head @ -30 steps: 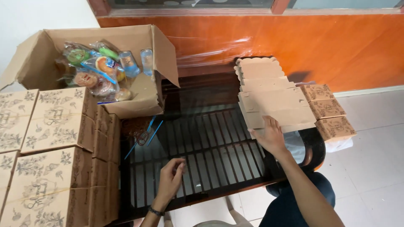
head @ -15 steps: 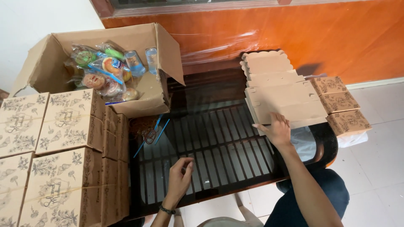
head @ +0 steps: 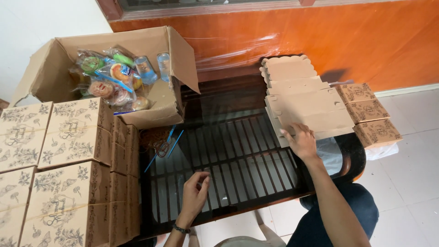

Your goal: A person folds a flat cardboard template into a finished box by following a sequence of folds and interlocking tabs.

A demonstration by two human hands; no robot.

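My right hand (head: 301,141) rests on the near edge of a stack of flat, unfolded brown cardboard box blanks (head: 302,103) on the right of a dark glass-topped table (head: 228,151); its fingers touch the top blank. My left hand (head: 194,197) hovers over the table's front part, fingers loosely curled, holding nothing; a dark band sits on its wrist.
An open cardboard carton (head: 114,75) at the back left holds wrapped snacks and water cups. Assembled printed brown boxes (head: 68,174) are stacked at the left. Three small folded boxes (head: 368,110) lie at the right. Blue straws and rubber bands (head: 162,146) lie mid-table. An orange wall stands behind.
The view has shifted slightly. My right hand stays on the blank stack's near edge; my left hand has kept its place over the table's front with fingers more curled.
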